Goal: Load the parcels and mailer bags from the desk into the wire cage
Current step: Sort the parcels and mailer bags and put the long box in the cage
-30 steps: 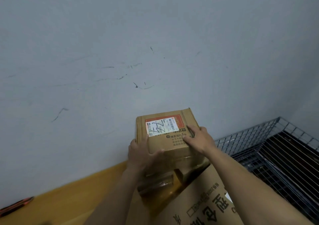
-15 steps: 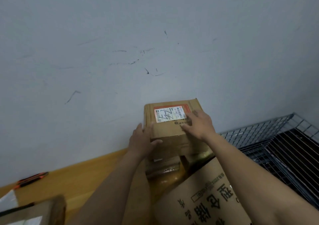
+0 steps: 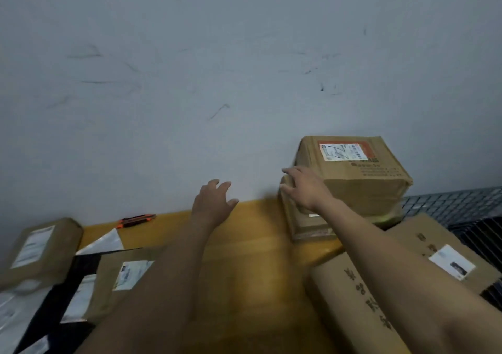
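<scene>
A brown cardboard parcel (image 3: 361,174) with a red-edged label sits on top of a flatter taped parcel (image 3: 304,223) at the desk's right end, against the wall. My right hand (image 3: 304,187) hovers at the stack's left side with fingers spread, holding nothing. My left hand (image 3: 214,204) is in the air over the wooden desk (image 3: 255,245), fingers relaxed and apart. A long cardboard box (image 3: 380,285) lies under my right forearm. The wire cage (image 3: 448,204) shows at the right edge, beyond the stack.
At the left lie a taped brown parcel (image 3: 40,250), a flat brown parcel (image 3: 122,275), and black and white mailer bags (image 3: 73,280). An orange utility knife (image 3: 135,220) rests by the grey wall.
Both hands let go of the labelled parcel and drew back leftward. My view swung left, so the parcels and mailer bags on the desk's left came into sight.
</scene>
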